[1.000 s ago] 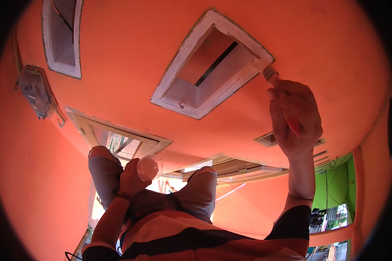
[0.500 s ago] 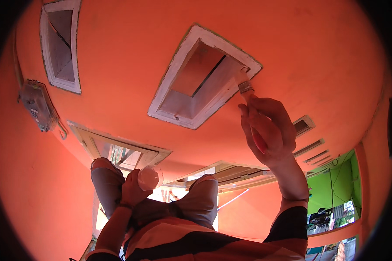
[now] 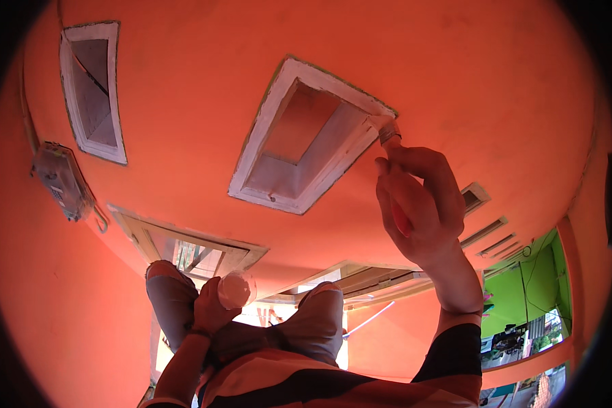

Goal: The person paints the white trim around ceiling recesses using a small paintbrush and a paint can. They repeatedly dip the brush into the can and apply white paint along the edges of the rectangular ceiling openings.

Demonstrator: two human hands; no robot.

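My right hand [image 3: 425, 197] is closed round the red handle of a flat paintbrush [image 3: 390, 133]. The bristles touch the right corner of a white-painted vent frame [image 3: 262, 136] set in the orange wall [image 3: 496, 88]. Edges of that frame look rough, and its inner sides are pale. Lower down, near my left knee, my left hand [image 3: 214, 306] grips a clear plastic cup [image 3: 236, 290]. Whatever the cup contains is hard to make out.
Another white vent frame [image 3: 120, 95] sits at the upper left. Below it a grey electric meter box [image 3: 62, 180] hangs with a cable. Window frames [image 3: 245, 257] lie beyond my knees. Several narrow vents [image 3: 486, 228] and a green wall [image 3: 517, 292] are at the right.
The brush has shifted from the inner side of the vent frame to its outer right corner. The vent frame appears slightly lower and further left. My left hand keeps hold of the cup.
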